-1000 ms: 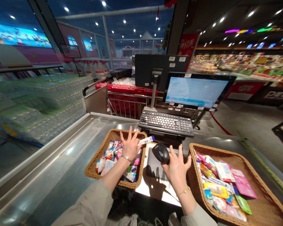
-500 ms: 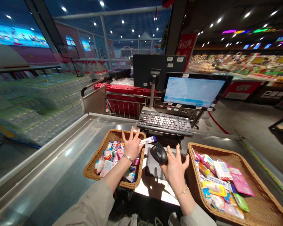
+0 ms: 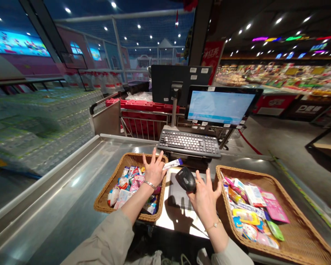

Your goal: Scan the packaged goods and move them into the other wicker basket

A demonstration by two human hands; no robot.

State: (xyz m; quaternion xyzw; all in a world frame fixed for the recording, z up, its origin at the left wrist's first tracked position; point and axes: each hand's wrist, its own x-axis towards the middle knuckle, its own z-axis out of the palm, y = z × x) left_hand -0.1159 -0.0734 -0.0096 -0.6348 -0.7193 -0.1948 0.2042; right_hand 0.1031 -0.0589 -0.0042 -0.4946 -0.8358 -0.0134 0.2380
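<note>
We have both hands over the worktop [image 3: 79, 191], palms down. Our left hand [image 3: 153, 173] pinches a slim white-and-purple packet [image 3: 173, 164] at the thumb side, the other fingers spread wide; the exact contact is partly hidden. The packet sticks out to the right, past the far right corner of the left wicker basket [image 3: 98, 204], which holds a pile of small colourful packages beneath our hand.

Our right hand [image 3: 205, 198] grips a black handheld barcode scanner [image 3: 185, 179] at its near right end, thumb under and fingers fanned apart. The scanner is between the two baskets, just near of the packet and above a grey plate [image 3: 179, 197].

To the right, a larger wicker basket [image 3: 298, 239] carries more packages, gathered toward its left side. On the far side, a black keyboard [image 3: 188, 143] sits in front of a lit screen [image 3: 219, 105], with a second monitor [image 3: 165, 82] turned away from us to its left.
</note>
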